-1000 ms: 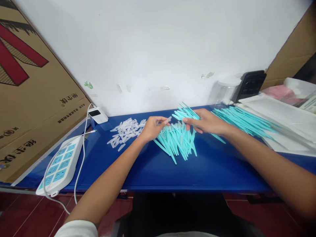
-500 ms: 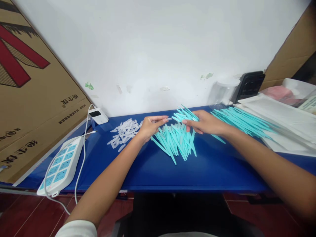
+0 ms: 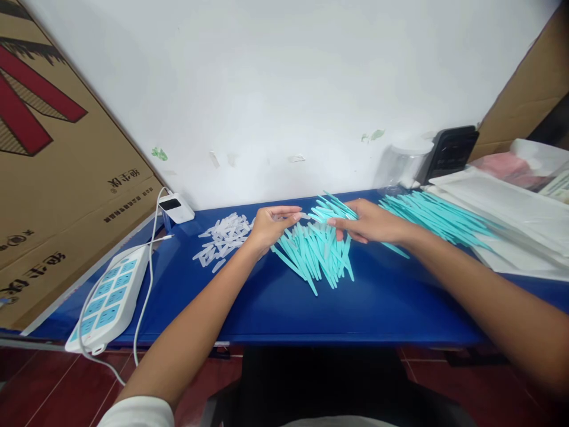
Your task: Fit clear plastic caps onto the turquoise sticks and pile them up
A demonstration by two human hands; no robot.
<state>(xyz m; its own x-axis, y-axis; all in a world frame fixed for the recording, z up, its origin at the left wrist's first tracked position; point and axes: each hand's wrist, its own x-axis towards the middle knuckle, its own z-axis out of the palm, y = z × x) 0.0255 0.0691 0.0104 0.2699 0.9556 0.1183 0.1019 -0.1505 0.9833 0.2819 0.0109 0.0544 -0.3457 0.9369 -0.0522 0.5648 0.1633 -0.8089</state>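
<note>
My left hand [image 3: 276, 225] pinches a small translucent cap [image 3: 304, 216] between thumb and fingers. The cap's free end points right, at the tips of several thin turquoise sticks [image 3: 331, 207]. My right hand [image 3: 367, 220] is closed around that bundle of sticks, its thumb lying across them. Under both hands a pile of turquoise sticks with translucent tips [image 3: 317, 255] lies fanned out on the blue table [image 3: 338, 320]. Left of my left hand is a heap of loose translucent caps [image 3: 226, 236]. Whether the held cap touches a stick, I cannot tell.
More turquoise sticks [image 3: 438, 216] lie at the right, partly on white packaging [image 3: 511, 207]. Behind them stand a clear jar [image 3: 406, 163] and a dark phone-like device [image 3: 452, 151]. A power strip [image 3: 109, 299], a small white device [image 3: 176, 207] and cables are at the left, beside a cardboard box [image 3: 66, 178].
The cap in my left hand shows more plainly and sits close to the stick tips. Both hands have barely moved; the piles look the same.
</note>
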